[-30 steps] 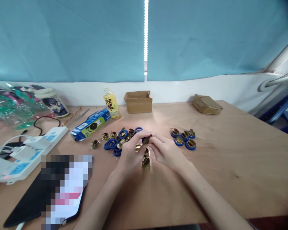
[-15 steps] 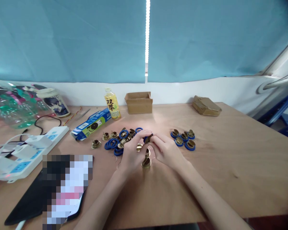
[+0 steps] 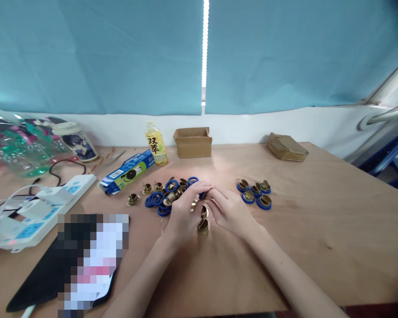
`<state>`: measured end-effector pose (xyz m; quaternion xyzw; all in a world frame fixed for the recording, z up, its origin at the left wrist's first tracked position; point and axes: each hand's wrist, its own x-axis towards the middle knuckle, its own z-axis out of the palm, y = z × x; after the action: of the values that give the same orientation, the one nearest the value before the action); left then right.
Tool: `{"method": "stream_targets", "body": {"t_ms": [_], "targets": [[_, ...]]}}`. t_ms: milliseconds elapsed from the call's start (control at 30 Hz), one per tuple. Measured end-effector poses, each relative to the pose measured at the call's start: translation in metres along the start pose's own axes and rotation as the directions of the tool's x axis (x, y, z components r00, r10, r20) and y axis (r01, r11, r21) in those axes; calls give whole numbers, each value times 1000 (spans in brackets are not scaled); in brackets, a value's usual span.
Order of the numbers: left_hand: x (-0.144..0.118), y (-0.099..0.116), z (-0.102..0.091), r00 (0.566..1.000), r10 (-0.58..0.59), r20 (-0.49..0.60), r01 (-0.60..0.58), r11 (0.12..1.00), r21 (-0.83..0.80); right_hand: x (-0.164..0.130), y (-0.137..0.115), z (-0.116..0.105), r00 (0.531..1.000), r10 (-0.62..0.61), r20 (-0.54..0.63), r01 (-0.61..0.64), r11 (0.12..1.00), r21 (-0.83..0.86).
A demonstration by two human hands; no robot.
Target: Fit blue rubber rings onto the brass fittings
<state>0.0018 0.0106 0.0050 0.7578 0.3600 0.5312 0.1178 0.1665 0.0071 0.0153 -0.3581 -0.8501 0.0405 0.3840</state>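
Between the fingertips of both hands is a small brass fitting with a blue ring [image 3: 203,194], mostly covered by the fingers. My left hand [image 3: 186,214] pinches it from the left, and my right hand [image 3: 230,211] closes on it from the right. Beneath the hands stand loose brass fittings [image 3: 203,226]. A pile of brass fittings and blue rings [image 3: 157,198] lies beside my left hand. Right of my right hand sits a group of several brass fittings [image 3: 264,202], each set in a blue ring.
An open cardboard box [image 3: 194,148], a yellow drink bottle [image 3: 156,145] and a blue carton [image 3: 128,172] stand behind the pile. A closed cardboard package [image 3: 287,148] lies back right. At left are a power strip [image 3: 46,216], a cup [image 3: 78,143], plastic bottles [image 3: 23,150] and a black flat object [image 3: 36,282].
Both hands stay together around the fitting; the fingers have shifted slightly and now cover more of it. The whole view has moved very little.
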Motion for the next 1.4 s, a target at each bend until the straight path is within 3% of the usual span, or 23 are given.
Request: {"method": "stream_targets", "body": {"t_ms": [100, 233, 500, 833, 1000, 1100, 1267, 1400], "targets": [[-1, 0, 0, 999, -35, -12, 35, 999, 12, -3, 1, 2, 997, 62, -34, -60, 997, 55], [-2, 3, 2, 996, -90, 13, 90, 996, -24, -3, 4, 1, 964, 254, -83, -243, 962, 123], [-6, 8, 6, 971, -216, 102, 229, 964, -135, 9, 4, -4, 878, 479, -22, -430, 807, 404], [-7, 5, 9, 944, -303, 131, 325, 921, -215, 9, -1, -2, 851, 524, 6, -464, 748, 474], [-6, 8, 9, 931, -346, 118, 364, 904, -224, 14, -3, -5, 778, 617, 120, -548, 573, 609], [-6, 9, 10, 917, -392, 72, 398, 887, -236, 15, 1, -9, 759, 630, 165, -544, 474, 693], [-7, 4, 13, 908, -419, 3, 397, 859, -324, 13, 10, -6, 755, 651, 78, -513, 512, 689], [-5, 3, 10, 942, -334, -44, 323, 933, -158, 12, 11, -3, 765, 640, 72, -507, 530, 680]]}}
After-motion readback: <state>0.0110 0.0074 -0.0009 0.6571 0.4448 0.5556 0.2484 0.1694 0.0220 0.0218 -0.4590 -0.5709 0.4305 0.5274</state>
